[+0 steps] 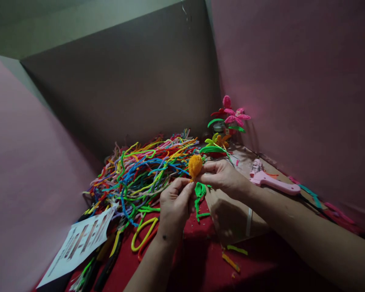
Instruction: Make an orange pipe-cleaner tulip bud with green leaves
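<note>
An orange pipe-cleaner flower bud [195, 165] is held upright between both hands at the middle of the view. My left hand [175, 200] pinches its narrow base from below. From the right, my right hand [220, 177] grips the bud's lower side with thumb and fingers. Just beneath the hands lies a green pipe-cleaner piece [200, 191], bent into a leaf-like shape. Behind my left hand spreads a large tangled pile of coloured pipe cleaners [152, 166].
A pink glue gun [273, 182] rests on the cardboard box [231, 219] at right. Pink pipe-cleaner flowers [237, 116] stand at the back. Black-and-yellow pliers [112, 251] and a printed sheet [82, 241] lie at left. Orange scraps [231, 263] lie on the red cloth [197, 255].
</note>
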A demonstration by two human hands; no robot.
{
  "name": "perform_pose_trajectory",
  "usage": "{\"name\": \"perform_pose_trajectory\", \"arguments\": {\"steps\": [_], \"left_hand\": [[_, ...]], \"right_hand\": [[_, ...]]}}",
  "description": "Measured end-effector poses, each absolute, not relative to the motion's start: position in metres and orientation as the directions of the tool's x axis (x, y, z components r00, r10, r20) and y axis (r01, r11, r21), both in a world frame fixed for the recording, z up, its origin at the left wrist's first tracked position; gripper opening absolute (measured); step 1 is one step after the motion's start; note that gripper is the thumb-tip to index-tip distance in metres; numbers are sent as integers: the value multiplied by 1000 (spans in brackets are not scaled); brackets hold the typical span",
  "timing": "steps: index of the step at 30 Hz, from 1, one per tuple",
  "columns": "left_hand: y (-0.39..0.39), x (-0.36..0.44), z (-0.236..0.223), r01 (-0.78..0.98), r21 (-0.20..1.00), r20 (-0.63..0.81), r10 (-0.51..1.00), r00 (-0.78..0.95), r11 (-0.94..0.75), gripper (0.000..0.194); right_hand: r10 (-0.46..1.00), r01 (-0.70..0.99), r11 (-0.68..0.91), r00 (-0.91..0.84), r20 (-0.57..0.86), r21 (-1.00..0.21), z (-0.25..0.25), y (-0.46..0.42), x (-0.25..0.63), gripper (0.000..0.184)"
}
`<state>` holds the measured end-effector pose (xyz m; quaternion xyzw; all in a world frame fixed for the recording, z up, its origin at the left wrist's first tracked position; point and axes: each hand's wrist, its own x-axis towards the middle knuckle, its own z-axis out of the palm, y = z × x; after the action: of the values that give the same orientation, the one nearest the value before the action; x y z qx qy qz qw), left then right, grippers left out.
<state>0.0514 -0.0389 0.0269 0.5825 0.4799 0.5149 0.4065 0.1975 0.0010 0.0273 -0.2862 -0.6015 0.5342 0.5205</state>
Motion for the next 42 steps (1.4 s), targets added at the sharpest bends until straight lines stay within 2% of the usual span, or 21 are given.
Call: {"name": "perform_pose_trajectory", "arguments": {"steps": [2,5,8,11,15,18,27,31,33,35,37,42], "left_hand": [[-38,49,31,-11,997,79,995,67,-79,20],[-34,44,32,-203,974,-54,975,218,99,21],[-30,39,28,-355,905,-83,915,395,235,19],[-28,37,23,-416,861,-71,880,470,292,17],[-27,40,20,-410,871,-62,888,455,271,19],[-27,43,21,-364,905,-62,914,400,221,22],[-33,54,23,-155,983,112,989,101,-96,22],[-37,54,18,162,933,325,946,1,-321,14],[-38,52,18,273,887,387,922,2,-373,12],[-38,51,21,213,913,347,937,39,-347,12],[-39,50,25,52,964,254,961,110,-260,12],[-38,47,32,-279,959,128,943,306,-40,14]], "right_hand": [[896,-194,327,-249,368,-925,29,0,197,15],[918,-219,265,-241,315,-939,30,-4,196,10],[910,-314,114,-347,225,-943,25,-5,193,15],[875,-424,-31,-449,181,-905,15,-5,188,20],[891,-537,-70,-413,190,-840,7,-6,182,29],[917,-548,-52,-357,177,-835,4,-6,180,32],[959,-541,69,-197,206,-838,2,-6,176,18],[972,-511,92,-139,188,-854,4,-9,174,17],[971,-480,141,-103,215,-866,4,-11,174,17],[961,-456,190,-92,259,-869,4,-11,175,17],[948,-460,209,-122,295,-863,5,-10,177,16],[904,-593,63,-306,297,-803,9,-9,180,20]]}}
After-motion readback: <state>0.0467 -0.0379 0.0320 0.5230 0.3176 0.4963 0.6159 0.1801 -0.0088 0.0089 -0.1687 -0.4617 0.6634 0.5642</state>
